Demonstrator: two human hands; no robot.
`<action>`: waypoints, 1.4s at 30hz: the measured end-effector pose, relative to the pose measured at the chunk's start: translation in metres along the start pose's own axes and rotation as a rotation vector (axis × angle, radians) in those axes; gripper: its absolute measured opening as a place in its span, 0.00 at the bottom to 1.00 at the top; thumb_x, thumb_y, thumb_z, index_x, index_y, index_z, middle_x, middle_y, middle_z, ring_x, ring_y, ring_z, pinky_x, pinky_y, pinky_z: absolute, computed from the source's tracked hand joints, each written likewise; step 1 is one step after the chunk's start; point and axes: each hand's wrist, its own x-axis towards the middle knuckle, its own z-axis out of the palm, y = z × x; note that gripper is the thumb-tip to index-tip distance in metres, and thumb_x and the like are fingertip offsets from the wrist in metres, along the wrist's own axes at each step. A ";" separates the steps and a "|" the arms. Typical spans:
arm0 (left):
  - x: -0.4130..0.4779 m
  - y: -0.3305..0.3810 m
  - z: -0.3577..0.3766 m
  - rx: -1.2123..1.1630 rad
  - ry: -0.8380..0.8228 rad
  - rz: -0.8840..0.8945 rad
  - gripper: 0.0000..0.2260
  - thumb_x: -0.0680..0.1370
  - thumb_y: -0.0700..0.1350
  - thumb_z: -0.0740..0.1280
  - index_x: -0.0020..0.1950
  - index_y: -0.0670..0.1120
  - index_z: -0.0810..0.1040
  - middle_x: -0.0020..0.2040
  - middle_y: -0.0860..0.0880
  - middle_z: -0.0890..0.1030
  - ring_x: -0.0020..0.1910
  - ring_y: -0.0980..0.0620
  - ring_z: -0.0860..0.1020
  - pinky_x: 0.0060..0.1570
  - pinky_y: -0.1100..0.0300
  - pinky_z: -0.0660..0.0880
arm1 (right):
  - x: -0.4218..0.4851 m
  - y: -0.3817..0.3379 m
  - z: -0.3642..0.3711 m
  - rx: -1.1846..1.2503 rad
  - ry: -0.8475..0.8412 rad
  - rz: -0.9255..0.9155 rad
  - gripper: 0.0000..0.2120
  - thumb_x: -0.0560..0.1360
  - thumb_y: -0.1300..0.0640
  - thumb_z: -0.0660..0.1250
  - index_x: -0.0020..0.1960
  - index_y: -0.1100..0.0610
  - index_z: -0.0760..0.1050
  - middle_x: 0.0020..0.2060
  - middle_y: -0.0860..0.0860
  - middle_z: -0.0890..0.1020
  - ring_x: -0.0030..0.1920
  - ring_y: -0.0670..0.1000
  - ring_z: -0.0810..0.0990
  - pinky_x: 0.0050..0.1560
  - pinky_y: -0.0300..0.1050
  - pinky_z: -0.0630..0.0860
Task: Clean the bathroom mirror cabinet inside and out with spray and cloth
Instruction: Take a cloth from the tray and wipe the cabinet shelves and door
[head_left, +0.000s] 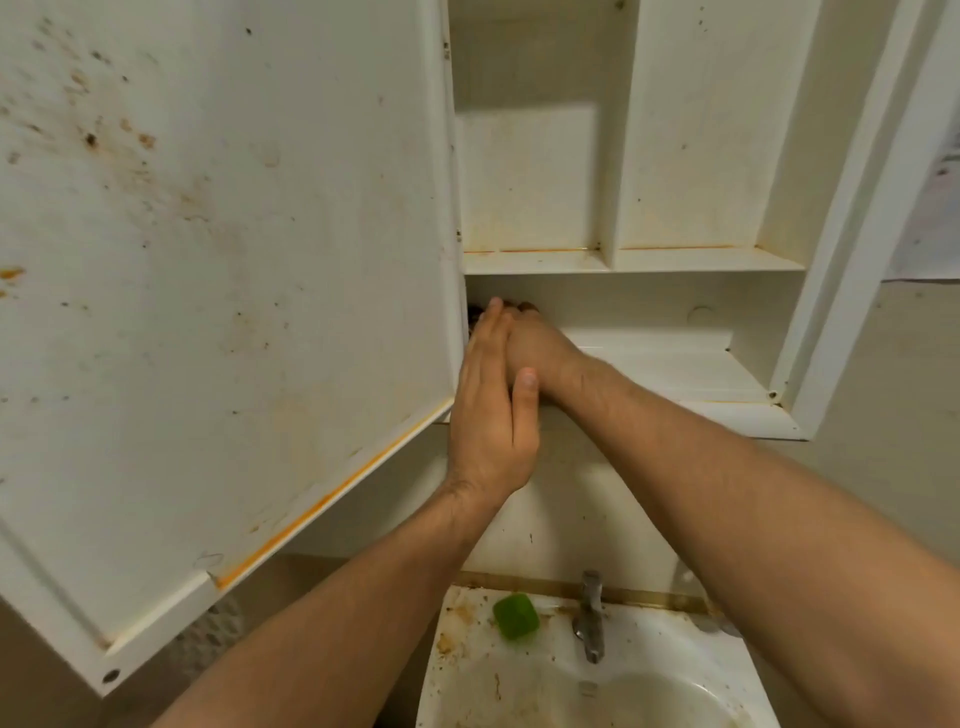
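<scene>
The white mirror cabinet (706, 260) hangs open above the sink, with its stained door (218, 291) swung out to the left. My left hand (491, 415) lies flat with straight fingers against the door's hinge edge, at the mouth of the lower compartment. My right hand (535, 348) reaches into the left corner of the lower shelf (670, 364). Its fingers curl down over a dark cloth (474, 314), of which only a small bit shows. My left hand partly covers the right. No spray bottle is in view.
Brown and orange stains mark the door's inner face and the shelf joints. Two upper compartments (530, 182) sit above a shelf. Below is a dirty white sink (519, 691) with a metal tap (589, 618) and a green sponge (515, 616).
</scene>
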 end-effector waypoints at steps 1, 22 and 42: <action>-0.002 0.001 -0.001 0.010 0.001 -0.011 0.26 0.85 0.54 0.51 0.82 0.45 0.60 0.83 0.50 0.60 0.81 0.54 0.59 0.78 0.49 0.63 | -0.003 0.002 -0.009 -0.006 -0.057 -0.019 0.08 0.82 0.55 0.61 0.52 0.57 0.78 0.51 0.55 0.82 0.55 0.57 0.80 0.58 0.48 0.72; -0.018 -0.011 -0.018 0.012 -0.018 0.074 0.30 0.83 0.50 0.56 0.84 0.48 0.52 0.85 0.55 0.50 0.83 0.52 0.53 0.79 0.62 0.57 | 0.002 0.004 -0.040 -0.159 -0.246 0.080 0.14 0.80 0.48 0.63 0.37 0.50 0.71 0.38 0.50 0.79 0.37 0.50 0.77 0.35 0.47 0.72; -0.018 -0.002 -0.032 0.007 0.080 0.075 0.25 0.85 0.50 0.55 0.82 0.47 0.59 0.83 0.52 0.55 0.82 0.50 0.56 0.79 0.58 0.58 | -0.074 0.055 -0.070 0.111 -0.431 0.259 0.15 0.78 0.65 0.59 0.52 0.51 0.81 0.45 0.47 0.82 0.45 0.49 0.78 0.45 0.46 0.72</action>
